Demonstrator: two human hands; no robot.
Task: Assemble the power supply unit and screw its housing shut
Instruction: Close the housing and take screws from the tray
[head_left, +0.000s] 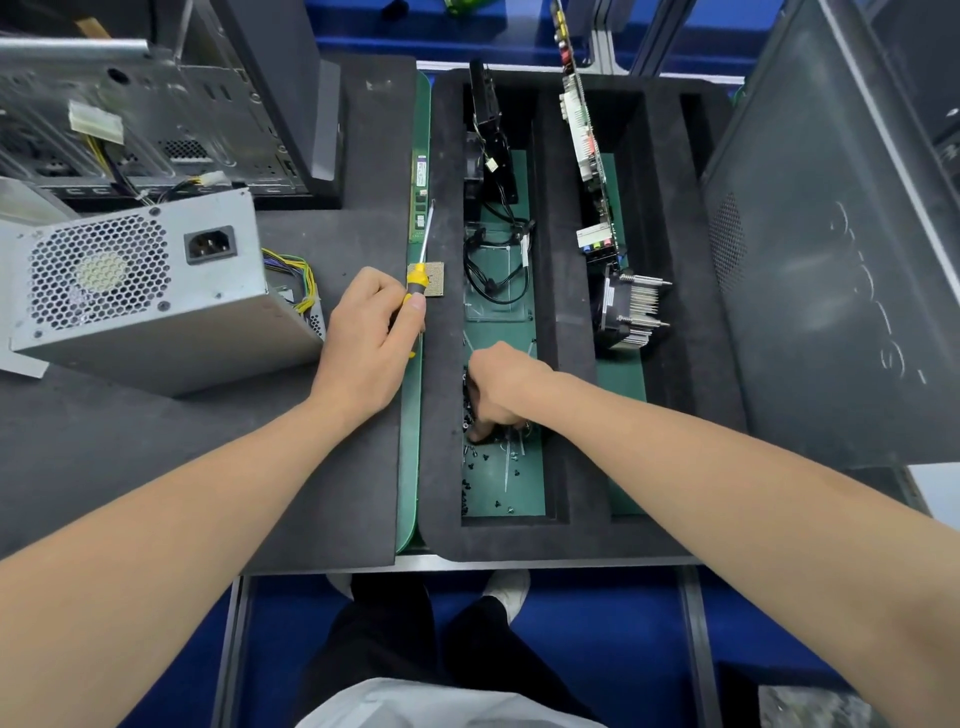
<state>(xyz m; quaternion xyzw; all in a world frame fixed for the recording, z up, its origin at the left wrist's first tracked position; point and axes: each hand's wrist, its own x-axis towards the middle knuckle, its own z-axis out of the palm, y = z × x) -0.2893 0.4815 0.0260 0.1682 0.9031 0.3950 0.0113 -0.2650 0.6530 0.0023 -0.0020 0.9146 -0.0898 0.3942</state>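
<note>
The grey power supply unit (140, 291) lies on the dark foam mat at the left, its honeycomb fan grille and power socket facing me, coloured wires trailing from its right end. My left hand (366, 338) grips a yellow-handled screwdriver (422, 260), shaft pointing away from me, just right of the unit. My right hand (501, 389) reaches down into the left compartment of the black foam tray (441, 364), fingertips pinched among several small black screws (485, 457) on the green floor. Whether a screw is pinched is hidden.
A CPU chip (431, 278) and a RAM stick (420, 200) lie between mat and tray. The tray also holds black cables (493, 260), a motherboard on edge (589, 156) and a heatsink (631, 312). An open computer case (156, 114) stands behind; a dark case panel (841, 234) rises right.
</note>
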